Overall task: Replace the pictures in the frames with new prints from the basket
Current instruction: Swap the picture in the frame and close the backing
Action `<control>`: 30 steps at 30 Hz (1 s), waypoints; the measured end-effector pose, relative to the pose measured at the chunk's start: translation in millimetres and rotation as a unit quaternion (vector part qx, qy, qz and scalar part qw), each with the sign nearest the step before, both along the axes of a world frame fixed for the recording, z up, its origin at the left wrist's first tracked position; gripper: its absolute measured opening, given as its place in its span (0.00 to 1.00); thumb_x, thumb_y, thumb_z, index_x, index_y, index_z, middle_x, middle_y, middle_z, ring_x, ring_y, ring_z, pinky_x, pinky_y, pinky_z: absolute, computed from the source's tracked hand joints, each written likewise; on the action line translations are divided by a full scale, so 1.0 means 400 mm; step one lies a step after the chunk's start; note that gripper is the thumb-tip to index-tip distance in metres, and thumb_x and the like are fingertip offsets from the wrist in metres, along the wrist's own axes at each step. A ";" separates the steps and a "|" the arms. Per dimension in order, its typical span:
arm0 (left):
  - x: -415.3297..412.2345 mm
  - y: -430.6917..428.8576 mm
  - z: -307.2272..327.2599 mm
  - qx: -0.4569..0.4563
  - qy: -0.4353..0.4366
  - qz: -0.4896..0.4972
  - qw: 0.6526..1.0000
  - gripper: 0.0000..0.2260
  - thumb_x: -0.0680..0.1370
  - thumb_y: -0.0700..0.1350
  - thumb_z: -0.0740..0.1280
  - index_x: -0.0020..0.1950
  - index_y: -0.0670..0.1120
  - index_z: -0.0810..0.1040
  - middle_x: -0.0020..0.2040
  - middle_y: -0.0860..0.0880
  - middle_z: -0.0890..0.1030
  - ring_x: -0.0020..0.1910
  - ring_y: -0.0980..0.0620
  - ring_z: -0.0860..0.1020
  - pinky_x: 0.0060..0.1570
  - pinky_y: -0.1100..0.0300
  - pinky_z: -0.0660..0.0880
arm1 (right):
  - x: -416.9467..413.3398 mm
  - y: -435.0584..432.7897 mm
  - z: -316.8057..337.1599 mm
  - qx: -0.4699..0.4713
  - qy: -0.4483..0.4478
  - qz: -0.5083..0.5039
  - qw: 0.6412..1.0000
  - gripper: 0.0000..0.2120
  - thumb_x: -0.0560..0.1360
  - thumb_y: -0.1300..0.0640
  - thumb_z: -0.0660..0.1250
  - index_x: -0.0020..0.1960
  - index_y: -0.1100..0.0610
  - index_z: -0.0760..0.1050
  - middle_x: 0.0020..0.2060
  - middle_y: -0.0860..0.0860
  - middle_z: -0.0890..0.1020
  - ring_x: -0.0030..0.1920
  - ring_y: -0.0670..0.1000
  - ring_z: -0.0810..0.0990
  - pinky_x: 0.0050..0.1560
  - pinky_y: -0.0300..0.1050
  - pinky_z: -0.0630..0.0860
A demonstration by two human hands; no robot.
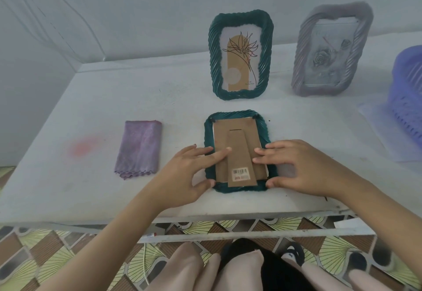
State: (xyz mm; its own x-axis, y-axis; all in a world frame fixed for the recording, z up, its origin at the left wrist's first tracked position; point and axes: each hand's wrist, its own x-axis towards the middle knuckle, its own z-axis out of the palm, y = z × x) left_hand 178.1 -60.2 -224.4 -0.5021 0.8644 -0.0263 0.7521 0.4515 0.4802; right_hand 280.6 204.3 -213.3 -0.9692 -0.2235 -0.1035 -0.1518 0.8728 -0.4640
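Note:
A dark green twisted-rim frame [237, 117] lies face down near the table's front edge, its brown cardboard back [237, 135] and stand with a barcode sticker facing up. My left hand [194, 169] rests on the frame's left side, fingers spread over the backing and thumb at the lower left corner. My right hand [296, 167] lies on the right side, fingers on the backing, thumb at the lower right corner. Behind stands a second green frame [241, 54] with a flower print. A grey-lilac frame [332, 51] with a rose picture stands to its right. The purple basket [408, 94] sits at the far right edge.
A folded purple cloth [139, 149] lies left of the flat frame. The white table [91, 112] has a pink stain at the left. A sheet of paper [376, 130] lies under the basket. Patterned floor tiles and my knees show below the table's edge.

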 end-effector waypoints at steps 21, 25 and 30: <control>-0.020 0.031 0.034 -0.081 0.234 -0.122 0.961 0.21 0.73 0.59 0.57 0.58 0.52 0.80 0.55 0.52 0.82 0.59 0.46 0.78 0.62 0.46 0.67 | -0.007 -0.004 0.014 0.090 0.043 0.047 0.994 0.23 0.69 0.38 0.65 0.63 0.41 0.72 0.63 0.39 0.74 0.61 0.45 0.72 0.60 0.41 0.61; -0.018 0.041 0.038 -0.079 0.251 -0.136 0.955 0.20 0.72 0.58 0.57 0.55 0.51 0.82 0.52 0.51 0.83 0.56 0.48 0.79 0.60 0.47 0.70 | 0.005 -0.013 0.011 0.106 0.082 0.052 0.990 0.23 0.68 0.38 0.62 0.59 0.47 0.77 0.58 0.44 0.80 0.56 0.50 0.78 0.56 0.46 0.68; -0.007 0.038 0.030 -0.068 0.252 -0.133 0.956 0.19 0.73 0.55 0.59 0.55 0.48 0.82 0.52 0.49 0.84 0.55 0.51 0.80 0.61 0.50 0.71 | 0.007 -0.032 0.008 0.141 0.105 0.068 0.982 0.22 0.67 0.43 0.65 0.55 0.54 0.80 0.53 0.51 0.83 0.48 0.52 0.82 0.50 0.48 0.77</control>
State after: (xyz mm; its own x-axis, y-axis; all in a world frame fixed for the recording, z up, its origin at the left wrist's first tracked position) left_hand 175.1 -44.8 -212.4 -0.2433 0.9691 0.0395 0.9694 0.2443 -0.0233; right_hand 283.4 191.5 -210.0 -0.9389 -0.3436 0.0198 -0.3424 0.9270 -0.1531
